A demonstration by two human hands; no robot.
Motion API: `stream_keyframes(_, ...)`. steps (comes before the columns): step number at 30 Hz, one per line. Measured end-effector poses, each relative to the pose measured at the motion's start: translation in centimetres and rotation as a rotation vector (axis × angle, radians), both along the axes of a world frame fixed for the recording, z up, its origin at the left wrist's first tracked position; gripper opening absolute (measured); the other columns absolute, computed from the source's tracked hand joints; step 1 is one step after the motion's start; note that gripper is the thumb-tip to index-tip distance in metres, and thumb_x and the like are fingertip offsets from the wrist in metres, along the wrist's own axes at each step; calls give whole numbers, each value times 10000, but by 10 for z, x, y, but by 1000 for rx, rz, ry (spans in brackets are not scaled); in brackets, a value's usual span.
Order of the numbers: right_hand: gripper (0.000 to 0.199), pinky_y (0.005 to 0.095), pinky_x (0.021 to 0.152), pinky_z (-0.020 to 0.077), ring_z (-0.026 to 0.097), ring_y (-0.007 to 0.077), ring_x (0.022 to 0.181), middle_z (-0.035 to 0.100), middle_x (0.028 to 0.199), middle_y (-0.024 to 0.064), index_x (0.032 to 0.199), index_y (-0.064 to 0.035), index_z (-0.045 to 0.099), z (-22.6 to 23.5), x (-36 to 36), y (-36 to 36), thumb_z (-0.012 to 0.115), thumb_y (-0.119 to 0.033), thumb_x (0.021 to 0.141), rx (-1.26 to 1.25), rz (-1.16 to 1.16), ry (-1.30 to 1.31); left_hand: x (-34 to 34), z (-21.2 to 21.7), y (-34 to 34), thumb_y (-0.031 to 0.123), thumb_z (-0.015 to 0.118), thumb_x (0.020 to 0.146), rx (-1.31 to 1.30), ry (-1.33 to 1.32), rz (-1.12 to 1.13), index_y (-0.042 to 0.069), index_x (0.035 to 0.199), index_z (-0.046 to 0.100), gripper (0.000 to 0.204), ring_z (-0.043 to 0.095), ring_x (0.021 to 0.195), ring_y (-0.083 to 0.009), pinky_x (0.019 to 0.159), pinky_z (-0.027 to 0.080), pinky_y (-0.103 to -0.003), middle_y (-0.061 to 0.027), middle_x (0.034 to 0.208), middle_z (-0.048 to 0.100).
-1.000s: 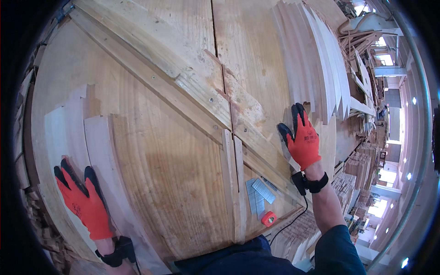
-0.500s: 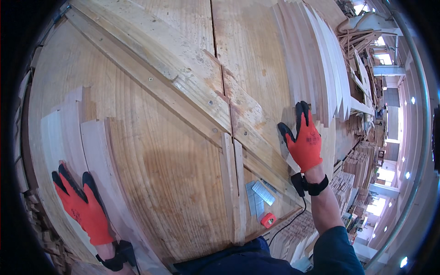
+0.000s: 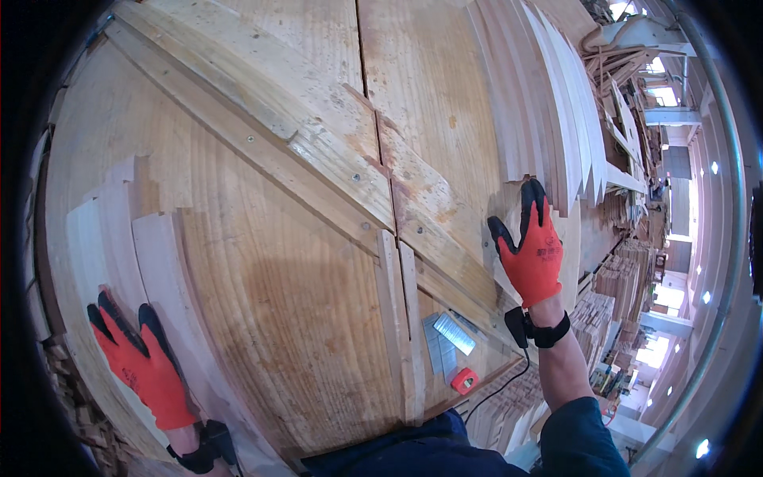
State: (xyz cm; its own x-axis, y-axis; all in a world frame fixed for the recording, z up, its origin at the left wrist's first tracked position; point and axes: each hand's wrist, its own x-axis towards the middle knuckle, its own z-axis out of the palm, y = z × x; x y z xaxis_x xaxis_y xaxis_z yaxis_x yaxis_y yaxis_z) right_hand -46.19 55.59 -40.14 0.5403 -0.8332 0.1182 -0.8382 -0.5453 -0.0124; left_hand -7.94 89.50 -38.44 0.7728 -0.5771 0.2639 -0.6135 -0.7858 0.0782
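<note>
Pressing pale slats (image 3: pixel 151 262), left hand (image 3: pixel 143 370) fingertips partly hidden

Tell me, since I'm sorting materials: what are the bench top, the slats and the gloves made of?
Bench top: bare wood, unfinished, with visible grain and screw heads. Slats: thin pale wood, apparently raw, fanned in a stack. Gloves on the left hand and right hand: orange knit fabric, fingertips likely dipped in black rubber.

Counted: two gloved hands, left (image 3: pixel 139 370) and right (image 3: pixel 531 253), each in an orange-and-black glove. One wooden bench (image 3: pixel 294 302). Two staple strips (image 3: pixel 447 340). One small red tape measure (image 3: pixel 464 381). Thin wooden slats (image 3: pixel 556 111) stacked, number unclear.
</note>
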Motion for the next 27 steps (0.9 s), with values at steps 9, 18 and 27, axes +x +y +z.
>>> stream_keyframes(9,784,436,998,478,544,385,1265,461,1496,192,1482,2,395,0,-4,1,756,-299,854,6,-14,-8,-1,0,-1,189,541,1010,46,-18,5,85,1546,380,570,309,1451,-428,1169,264,-490,-273,1559,340)
stream_keyframes(18,777,432,1018,469,507,388,1310,440,1511,205,1494,-8,387,8,-9,4,743,-298,868,-30,-30,7,4,-7,8,171,546,1009,33,-48,-10,53,1532,388,559,345,1434,-420,1167,282,-476,-259,1557,354)
stream_keyframes(27,785,433,1031,459,489,399,1325,440,1506,217,1484,-2,390,5,-10,4,752,-297,854,-38,-41,4,3,-7,5,163,549,1013,14,-50,-9,45,1524,397,546,360,1430,-401,1167,292,-456,-235,1557,374)
